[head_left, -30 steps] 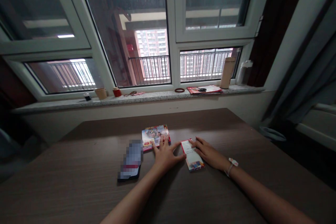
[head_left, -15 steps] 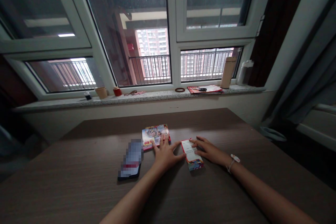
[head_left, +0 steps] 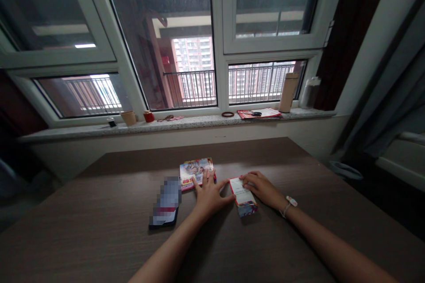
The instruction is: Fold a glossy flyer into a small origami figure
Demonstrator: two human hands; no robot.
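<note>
A folded paper leaflet, white above with a colourful lower flap, lies on the brown table. My left hand is open, its fingers spread, with the thumb at the leaflet's left edge. Its other fingertips rest at a colourful printed stack of leaflets farther back. On the leaflet's upper right side lie the fingertips of my right hand, the fingers bent slightly and closer together. A bracelet circles the right wrist. Left of my left hand is a phone with a blurred-out screen.
Behind the table runs a stone windowsill. On it stand a paper cup, a red spool-like item, a brown ring, scissors on red papers, a tan flask and a pale bottle.
My right hand has shifted slightly left, and its fingers have drawn closer together on the leaflet. My left hand, the leaflet and the phone stay nearly in place.
</note>
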